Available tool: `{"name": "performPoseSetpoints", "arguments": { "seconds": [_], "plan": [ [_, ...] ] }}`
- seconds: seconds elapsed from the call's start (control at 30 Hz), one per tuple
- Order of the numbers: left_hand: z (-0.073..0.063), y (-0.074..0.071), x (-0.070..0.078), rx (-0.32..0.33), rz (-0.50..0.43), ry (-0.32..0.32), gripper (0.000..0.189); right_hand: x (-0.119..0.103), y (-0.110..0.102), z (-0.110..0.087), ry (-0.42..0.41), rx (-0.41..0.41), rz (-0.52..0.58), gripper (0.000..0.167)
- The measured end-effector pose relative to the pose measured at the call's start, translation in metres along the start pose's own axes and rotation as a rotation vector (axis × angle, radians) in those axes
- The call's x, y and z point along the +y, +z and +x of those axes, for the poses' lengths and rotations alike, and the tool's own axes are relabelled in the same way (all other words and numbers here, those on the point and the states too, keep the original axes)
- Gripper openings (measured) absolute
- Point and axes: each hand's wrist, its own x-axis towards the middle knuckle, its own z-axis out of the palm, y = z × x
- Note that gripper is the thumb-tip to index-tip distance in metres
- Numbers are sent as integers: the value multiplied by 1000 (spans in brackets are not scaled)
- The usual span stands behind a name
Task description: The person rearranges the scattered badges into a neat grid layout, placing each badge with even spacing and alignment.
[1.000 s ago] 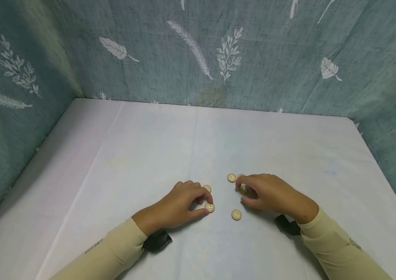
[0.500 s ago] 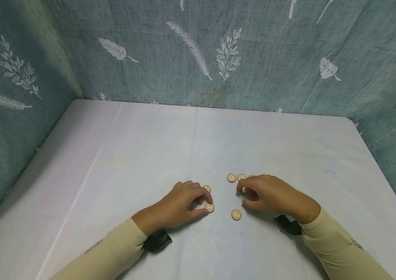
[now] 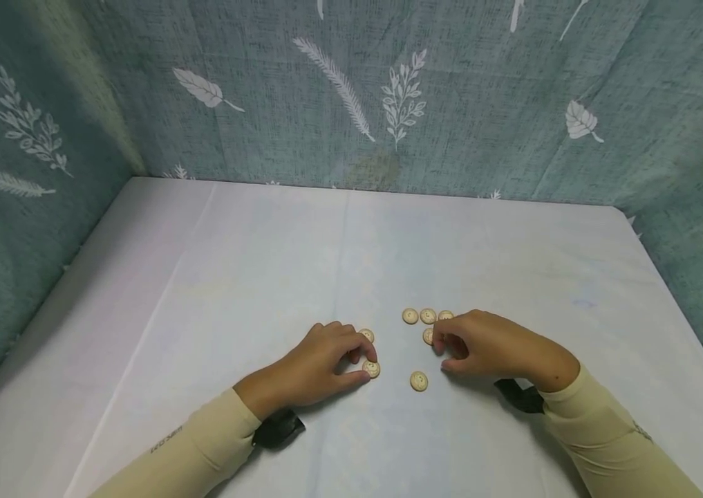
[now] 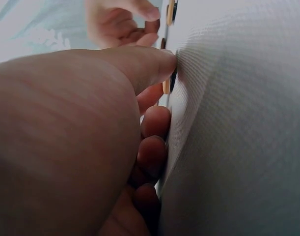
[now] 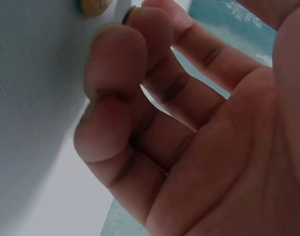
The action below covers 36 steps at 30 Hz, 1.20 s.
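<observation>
In the head view my left hand [image 3: 326, 366] rests on the cloth and pinches a round cream button [image 3: 371, 369] between thumb and forefinger. The left wrist view shows that button [image 4: 166, 86] edge-on at the thumb tip. Just beyond it lies another button [image 3: 366, 336], partly behind the fingers. My right hand [image 3: 494, 349] hovers close over the cloth, fingers loosely bent, with nothing held between thumb and forefinger. Its forefinger overlaps the edge of a button [image 3: 428, 336]. A separate button [image 3: 418, 381] lies between the hands.
Behind the right hand, a short row holds a left button [image 3: 410, 316], a middle button [image 3: 428, 316] and a right button [image 3: 446, 315]. White cloth [image 3: 251, 263] covers the table. Green leaf-patterned fabric [image 3: 301, 104] hangs along the back and sides.
My right hand has let go of a button and drawn back slightly to the right, uncovering it and the row behind. My left hand keeps its place on its button.
</observation>
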Motion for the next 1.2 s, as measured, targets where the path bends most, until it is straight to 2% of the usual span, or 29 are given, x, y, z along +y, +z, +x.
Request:
{"name": "performPoseSetpoints", "arguments": {
  "seconds": [0.47, 0.67, 1.2],
  "plan": [
    [1, 0, 1, -6, 8, -15, 14, 3, -3, -4, 37, -69, 70, 20],
    [1, 1, -1, -2, 4, -9, 14, 2, 0, -3, 39, -71, 56, 22],
    [1, 0, 0, -18, 3, -23, 14, -10, 12, 4, -33, -43, -29, 20]
  ]
}}
